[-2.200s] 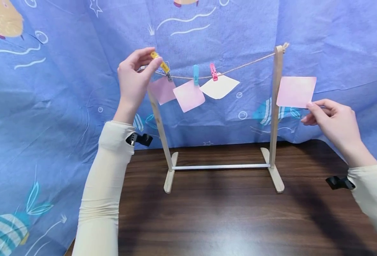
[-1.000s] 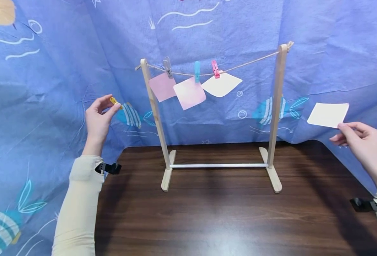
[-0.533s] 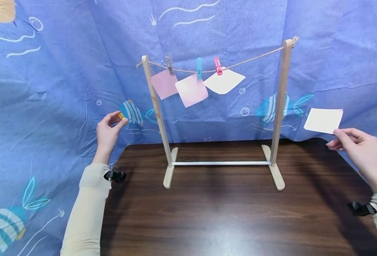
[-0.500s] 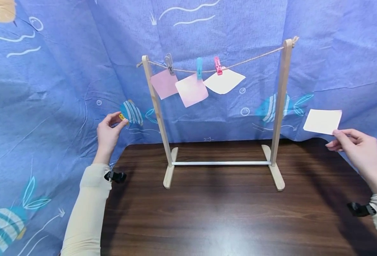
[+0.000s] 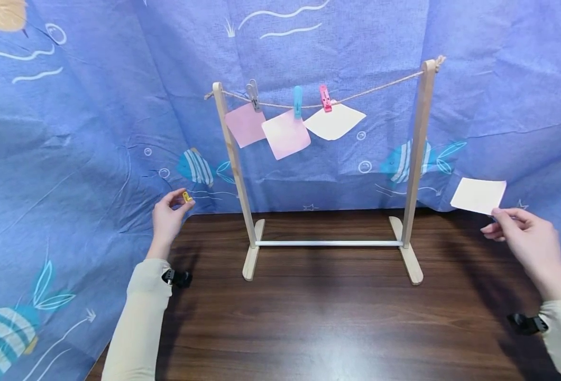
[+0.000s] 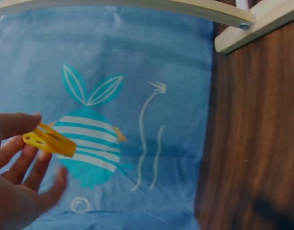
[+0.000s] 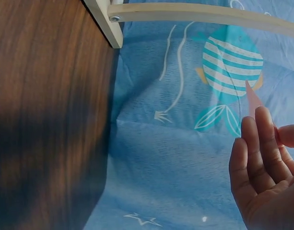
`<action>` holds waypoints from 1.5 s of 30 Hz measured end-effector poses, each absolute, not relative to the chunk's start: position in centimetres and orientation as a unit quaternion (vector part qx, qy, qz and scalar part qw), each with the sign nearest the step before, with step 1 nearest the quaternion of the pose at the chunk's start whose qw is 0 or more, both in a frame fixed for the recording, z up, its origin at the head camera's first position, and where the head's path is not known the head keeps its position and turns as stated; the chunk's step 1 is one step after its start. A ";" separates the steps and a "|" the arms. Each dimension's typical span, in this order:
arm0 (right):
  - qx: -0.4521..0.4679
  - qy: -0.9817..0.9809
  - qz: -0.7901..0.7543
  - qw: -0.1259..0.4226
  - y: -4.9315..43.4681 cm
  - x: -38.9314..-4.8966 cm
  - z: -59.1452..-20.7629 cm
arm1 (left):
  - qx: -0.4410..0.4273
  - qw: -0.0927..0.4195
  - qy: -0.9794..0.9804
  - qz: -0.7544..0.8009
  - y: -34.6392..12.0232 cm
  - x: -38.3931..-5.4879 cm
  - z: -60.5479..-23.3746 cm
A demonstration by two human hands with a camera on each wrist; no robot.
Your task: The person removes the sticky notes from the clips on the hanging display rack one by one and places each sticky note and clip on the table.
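Observation:
My left hand (image 5: 167, 218) pinches a yellow clothespin (image 6: 51, 142) between thumb and fingertips, left of the wooden stand. On the far side, my right hand (image 5: 527, 238) holds a square paper note (image 5: 478, 195) by its lower right corner; it looks pale in the head view and pink, edge-on, in the right wrist view. Three notes hang from the string (image 5: 380, 85): a mauve one (image 5: 245, 126) under a grey clothespin (image 5: 253, 95), a pink one (image 5: 286, 135) under a blue clothespin (image 5: 297, 102), and a white one (image 5: 336, 121) under a pink clothespin (image 5: 325, 98).
The wooden stand has a left post (image 5: 235, 164), a right post (image 5: 419, 159) and a white crossbar (image 5: 329, 243) low between them. It stands on a dark wooden table (image 5: 328, 317). Behind hangs a blue cloth (image 5: 366, 42) printed with fish.
The left hand, first at the mauve note's end of the string, has moved left and down with the yellow clothespin. The right hand has carried its note rightward and lower; a grey clothespin shows on the string.

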State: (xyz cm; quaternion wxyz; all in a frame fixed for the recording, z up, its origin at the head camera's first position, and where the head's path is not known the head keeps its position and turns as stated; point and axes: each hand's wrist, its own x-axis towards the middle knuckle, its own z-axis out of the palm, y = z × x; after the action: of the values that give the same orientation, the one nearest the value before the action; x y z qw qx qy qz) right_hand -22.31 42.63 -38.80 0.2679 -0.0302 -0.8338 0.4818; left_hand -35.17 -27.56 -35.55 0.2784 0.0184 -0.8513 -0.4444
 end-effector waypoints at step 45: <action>-0.034 -0.849 0.508 0.142 43.8 -23.4 -45.5 | 0.044 0.082 -0.891 -0.443 -25.7 -35.6 -46.2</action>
State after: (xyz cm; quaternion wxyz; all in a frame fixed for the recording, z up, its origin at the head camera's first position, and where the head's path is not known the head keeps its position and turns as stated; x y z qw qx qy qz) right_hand -23.40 43.80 -45.53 0.1422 -0.0342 -0.8486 0.5084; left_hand -35.64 -25.74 -46.21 0.0821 0.0437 -0.8915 -0.4434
